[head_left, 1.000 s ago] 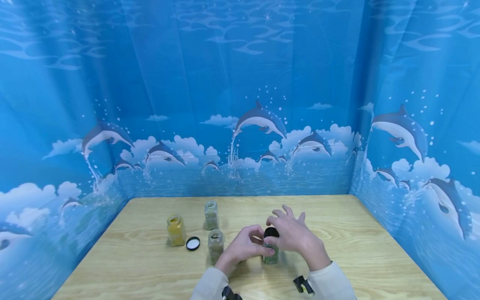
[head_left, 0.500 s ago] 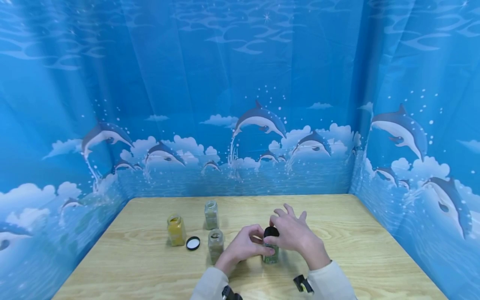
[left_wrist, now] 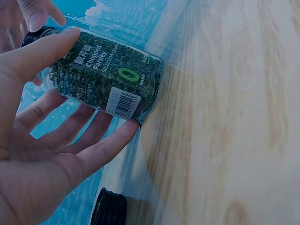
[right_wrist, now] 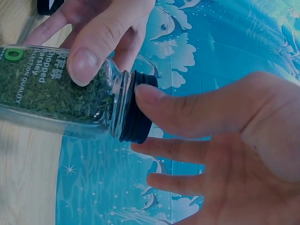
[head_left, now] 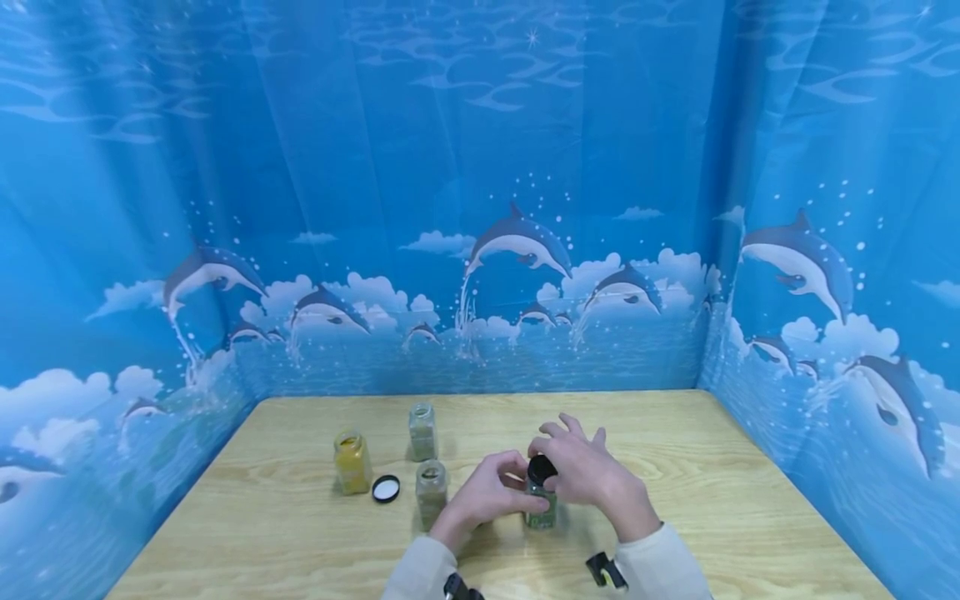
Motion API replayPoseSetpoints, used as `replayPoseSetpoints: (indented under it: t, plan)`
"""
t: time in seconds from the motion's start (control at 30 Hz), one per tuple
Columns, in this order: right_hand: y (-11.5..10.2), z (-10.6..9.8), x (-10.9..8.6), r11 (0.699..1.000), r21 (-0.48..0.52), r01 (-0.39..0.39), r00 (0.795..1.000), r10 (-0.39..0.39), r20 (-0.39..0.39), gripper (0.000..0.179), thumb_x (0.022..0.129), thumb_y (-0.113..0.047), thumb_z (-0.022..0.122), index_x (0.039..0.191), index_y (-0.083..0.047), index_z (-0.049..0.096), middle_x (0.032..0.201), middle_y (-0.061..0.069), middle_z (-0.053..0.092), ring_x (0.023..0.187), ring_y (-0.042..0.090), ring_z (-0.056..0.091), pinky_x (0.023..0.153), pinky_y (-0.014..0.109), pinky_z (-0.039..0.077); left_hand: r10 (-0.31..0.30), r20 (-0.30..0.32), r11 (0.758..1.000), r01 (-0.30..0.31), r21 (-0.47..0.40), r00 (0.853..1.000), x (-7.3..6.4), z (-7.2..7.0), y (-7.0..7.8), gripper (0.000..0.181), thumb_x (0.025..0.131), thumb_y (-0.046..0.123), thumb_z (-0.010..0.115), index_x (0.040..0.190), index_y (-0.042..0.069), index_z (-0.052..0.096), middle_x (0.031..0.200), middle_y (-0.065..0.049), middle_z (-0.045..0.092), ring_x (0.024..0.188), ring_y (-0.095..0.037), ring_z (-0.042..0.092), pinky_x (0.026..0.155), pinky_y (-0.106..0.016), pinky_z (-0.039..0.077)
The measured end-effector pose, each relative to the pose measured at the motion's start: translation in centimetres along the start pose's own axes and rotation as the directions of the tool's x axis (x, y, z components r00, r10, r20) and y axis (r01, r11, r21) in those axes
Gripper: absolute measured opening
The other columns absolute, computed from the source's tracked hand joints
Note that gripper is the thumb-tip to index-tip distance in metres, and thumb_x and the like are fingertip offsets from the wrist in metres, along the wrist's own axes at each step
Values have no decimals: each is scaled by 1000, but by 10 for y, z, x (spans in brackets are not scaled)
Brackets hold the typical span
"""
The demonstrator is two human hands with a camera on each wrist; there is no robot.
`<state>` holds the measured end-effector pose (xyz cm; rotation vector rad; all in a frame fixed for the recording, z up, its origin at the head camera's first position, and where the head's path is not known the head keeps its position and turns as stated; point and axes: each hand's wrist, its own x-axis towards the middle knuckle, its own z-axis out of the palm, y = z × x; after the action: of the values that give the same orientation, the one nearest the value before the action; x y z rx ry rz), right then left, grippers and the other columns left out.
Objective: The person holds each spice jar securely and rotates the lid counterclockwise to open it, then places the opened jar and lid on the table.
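On the table's right half stands a glass jar [head_left: 543,514] of green flakes, labelled Chopped Parsley in the left wrist view. My left hand [head_left: 491,492] holds it around the sides, thumb over the label [left_wrist: 101,61]. My right hand [head_left: 596,477] pinches the black lid [right_wrist: 138,115] between thumb and fingers. The lid sits askew at the jar's mouth, with the glass threads [right_wrist: 119,101] showing below it. Other fingers of the right hand stretch away from the lid.
Left of my hands stand three open jars: one yellow [head_left: 352,467], one pale [head_left: 423,435], and one greyish [head_left: 431,492] close to my left wrist. A black-rimmed lid [head_left: 386,488] lies white side up among them. Another black lid [left_wrist: 110,207] shows in the left wrist view.
The black lid has tipped toward me on the jar's mouth, and my right hand has shifted slightly with it. My left hand and the jar have stayed put.
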<state>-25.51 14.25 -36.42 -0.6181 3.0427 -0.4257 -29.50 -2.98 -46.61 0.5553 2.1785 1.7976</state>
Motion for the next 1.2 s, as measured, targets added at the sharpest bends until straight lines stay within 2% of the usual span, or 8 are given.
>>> replayPoseSetpoints:
  t: [0.4,0.57,0.7,0.8,0.97,1.1,1.2]
  plan:
    - [1,1,0,1000,5,13,1000,-13,-5,36,83,-3,82,115,-15,71,144,17,58,149,53,32,101,95,16,-1,3,1000,2,-11,1000,-1,0,0,28,77,11,89,94,9,66,102,-2,73,94,-20,72,78,-31,59]
    - [1,0,0,1000,-8,21,999,-21,-39,40,84,-18,85,121,-14,71,146,18,57,148,53,33,101,95,18,4,19,999,-3,-37,1000,-2,0,0,28,78,11,88,93,8,64,104,-2,73,94,-20,73,77,-31,59]
    - [2,1,3,999,-35,19,992,-23,-127,35,82,-34,87,108,-13,78,142,19,62,148,52,35,102,93,19,13,22,1000,-13,-27,1000,-3,-1,0,28,79,13,88,94,9,65,108,0,73,94,-19,73,76,-31,59]
    - [3,2,5,999,-41,7,987,-14,-162,30,80,-39,88,94,-14,81,139,19,65,149,52,34,104,93,18,16,17,1000,-16,-13,1000,-3,-1,1,28,78,14,89,95,9,66,110,1,73,95,-19,73,76,-30,59]
    - [3,3,5,999,-34,-2,989,-3,-150,24,79,-37,89,87,-16,81,143,20,62,151,53,30,104,94,11,6,19,1000,-6,-11,1000,-2,-1,2,27,78,14,88,94,11,66,107,1,73,95,-20,72,77,-31,58]
    - [3,2,4,999,-34,5,992,-9,-129,21,78,-30,91,92,-16,82,149,20,57,152,54,26,101,96,6,3,20,1000,-3,-17,1000,-2,0,2,27,78,11,88,96,10,67,104,-1,74,94,-20,73,78,-32,59]
    - [1,1,3,999,-52,15,994,-20,-107,24,76,-23,92,97,-16,81,151,20,55,152,55,25,99,97,6,2,20,1000,-2,-21,1000,-2,0,2,27,78,10,88,97,8,68,105,-5,74,93,-19,73,78,-32,60]
